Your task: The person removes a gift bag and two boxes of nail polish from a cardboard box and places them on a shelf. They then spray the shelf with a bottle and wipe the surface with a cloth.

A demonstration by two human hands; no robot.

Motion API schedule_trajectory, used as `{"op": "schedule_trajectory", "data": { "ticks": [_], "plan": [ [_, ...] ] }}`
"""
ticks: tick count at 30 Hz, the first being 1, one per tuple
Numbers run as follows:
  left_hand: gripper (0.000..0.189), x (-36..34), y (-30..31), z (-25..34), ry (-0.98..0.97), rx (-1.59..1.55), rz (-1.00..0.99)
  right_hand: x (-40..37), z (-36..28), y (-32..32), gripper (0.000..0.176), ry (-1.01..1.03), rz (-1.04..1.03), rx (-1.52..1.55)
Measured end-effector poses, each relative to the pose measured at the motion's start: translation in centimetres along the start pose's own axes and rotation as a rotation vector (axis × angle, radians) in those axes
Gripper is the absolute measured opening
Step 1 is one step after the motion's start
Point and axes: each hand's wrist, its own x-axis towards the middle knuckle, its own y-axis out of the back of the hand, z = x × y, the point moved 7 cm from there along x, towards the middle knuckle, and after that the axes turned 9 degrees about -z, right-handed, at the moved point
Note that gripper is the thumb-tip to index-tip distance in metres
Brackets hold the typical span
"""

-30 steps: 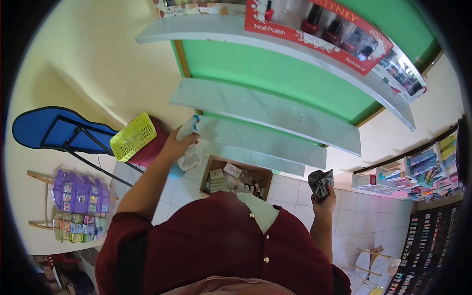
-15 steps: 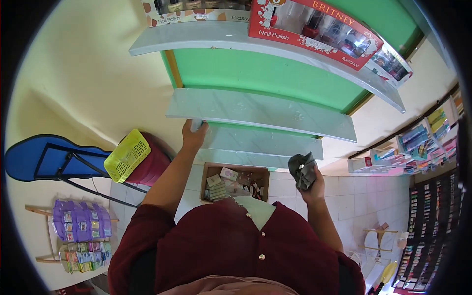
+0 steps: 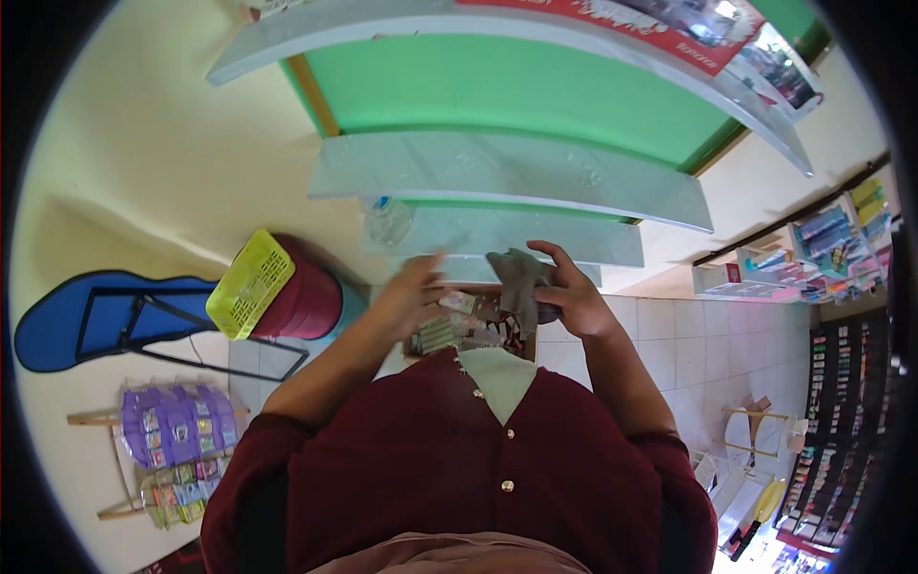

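Note:
My right hand (image 3: 574, 295) grips a dark grey cloth (image 3: 519, 287), which hangs from the fingers in front of my chest. Blurred by motion, my left hand (image 3: 413, 298) is a little left of the cloth with its fingers spread and nothing visible in them. On the lower shelf (image 3: 516, 234), near its left end, sits a clear round container (image 3: 389, 222) with a bit of blue on top. Below both hands a cardboard box (image 3: 529, 348) on the floor holds small boxes and other items, partly hidden by my hands.
The middle shelf (image 3: 507, 177) and top shelf (image 3: 421, 21) span the green wall; nail polish boxes (image 3: 660, 29) stand on the top one. To the left are a yellow basket (image 3: 251, 285) on a maroon bin (image 3: 311, 297) and a folded blue board (image 3: 62, 320). Stocked shelves (image 3: 751, 277) line the right.
My left hand has left the shelf and moved down and right, leaving the clear container in view. My right hand has brought the cloth leftward and up. The view has shifted.

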Motion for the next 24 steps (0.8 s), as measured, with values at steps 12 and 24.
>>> {"op": "schedule_trajectory", "data": {
  "ticks": [12,24],
  "plan": [
    [0.043,-3.7,-0.7,4.2,-0.183,0.587,-0.197,-1.5,-10.3,0.2,0.043,0.135,0.163,-0.719],
    [0.055,-6.6,2.2,5.5,-0.601,0.689,-0.506,-1.4,-10.4,-2.0,0.015,0.470,0.376,-0.562]
  ]
}}
